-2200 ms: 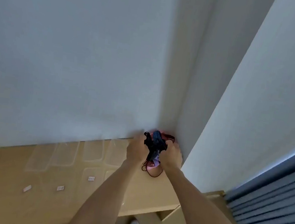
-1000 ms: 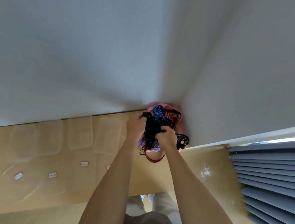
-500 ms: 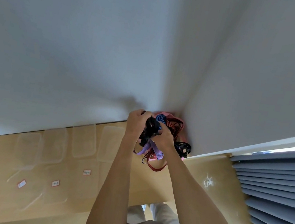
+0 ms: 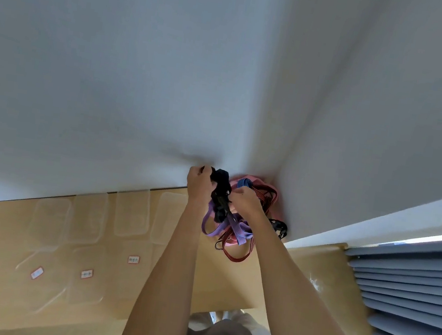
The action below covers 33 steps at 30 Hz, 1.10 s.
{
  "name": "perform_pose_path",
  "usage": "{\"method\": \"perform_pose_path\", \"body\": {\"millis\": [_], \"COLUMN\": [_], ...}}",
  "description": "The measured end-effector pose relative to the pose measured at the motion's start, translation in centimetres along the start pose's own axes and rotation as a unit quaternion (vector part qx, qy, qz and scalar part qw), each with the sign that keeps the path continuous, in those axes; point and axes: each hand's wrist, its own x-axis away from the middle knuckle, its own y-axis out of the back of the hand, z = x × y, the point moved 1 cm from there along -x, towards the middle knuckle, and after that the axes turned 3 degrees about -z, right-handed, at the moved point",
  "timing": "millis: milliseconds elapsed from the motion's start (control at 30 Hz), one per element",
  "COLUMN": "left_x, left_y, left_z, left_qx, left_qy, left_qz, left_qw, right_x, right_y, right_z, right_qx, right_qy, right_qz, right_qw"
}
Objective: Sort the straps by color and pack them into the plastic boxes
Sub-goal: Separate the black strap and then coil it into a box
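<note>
On the left of the worktop [image 4: 179, 272] lie clear boxes [image 4: 131, 213]: I count four in the back row and about two or three more in front, hard to see, with three small labels [image 4: 133, 259] near them. The left hand [image 4: 198, 182] grasps the black strap [image 4: 220, 193] and lifts it. The right hand [image 4: 246, 200] pinches into the tangled straps [image 4: 237, 226] in the far right corner, over something pink. I can tell one black, one blue, one or two purple and one or two red; the true number is hidden. To separate well, I think the right hand should hold the bundle down while the left draws the black one slowly, freeing hooks before pulling.
</note>
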Motion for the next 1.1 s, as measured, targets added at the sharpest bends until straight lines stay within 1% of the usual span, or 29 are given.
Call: {"method": "perform_pose_path", "body": {"millis": [133,300,400,433,500,533,567,600,667,700,767,833,900,967,1033,1100], "left_x": [0.0,0.5,0.9,1.1,1.6,1.9,2.1,2.3,2.9,3.3,4.0,4.7,4.7,4.4,4.2,4.0], "left_y": [1.1,2.8,3.9,4.2,4.5,4.5,4.5,4.5,4.2,4.2,4.0,3.9,4.1,4.4,4.7,4.9], "left_z": [0.9,3.3,4.3,4.4,4.2,3.8,3.3,2.7,0.9,-0.2,-2.4,-4.8,-6.7,-8.0,-8.6,-9.1], "left_qx": [-0.052,-0.113,-0.155,-0.159,-0.126,-0.112,-0.123,-0.157,-0.230,-0.254,-0.266,-0.252,-0.218,-0.191,-0.184,-0.214], "left_qy": [0.011,0.025,0.010,0.017,0.054,0.060,0.041,-0.001,-0.105,-0.155,-0.240,-0.299,-0.324,-0.323,-0.329,-0.336], "left_qz": [-0.011,-0.027,-0.040,-0.044,-0.040,-0.034,-0.021,-0.003,0.042,0.058,0.070,0.071,0.072,0.071,0.068,0.060], "left_qw": [0.999,0.993,0.987,0.986,0.990,0.991,0.991,0.988,0.967,0.953,0.931,0.918,0.918,0.924,0.924,0.915], "right_x": [0.6,1.4,1.6,1.7,1.8,1.8,2.0,2.1,2.5,2.7,2.7,3.2,3.4,3.6,3.9,4.3], "right_y": [0.0,-1.0,-1.3,-1.3,-1.2,-1.2,-1.3,-1.3,-1.6,-1.8,-1.9,-1.8,-1.5,-1.0,-0.5,-0.3], "right_z": [-0.3,-2.4,-2.7,-2.6,-2.1,-1.8,-1.4,-1.0,-0.1,0.4,1.3,2.3,3.1,3.8,4.4,4.7], "right_qx": [0.053,0.055,0.074,0.081,0.100,0.104,0.098,0.075,0.002,-0.015,-0.003,0.001,-0.035,-0.060,-0.070,-0.076], "right_qy": [0.009,-0.007,-0.008,-0.004,0.015,0.028,0.044,0.064,0.104,0.117,0.147,0.160,0.146,0.141,0.148,0.146], "right_qz": [0.010,0.019,0.012,0.021,0.042,0.039,0.026,0.014,0.014,0.021,0.041,0.049,0.029,0.010,0.034,0.066], "right_qw": [0.999,0.998,0.997,0.996,0.994,0.993,0.994,0.995,0.994,0.993,0.988,0.986,0.988,0.988,0.986,0.984]}}
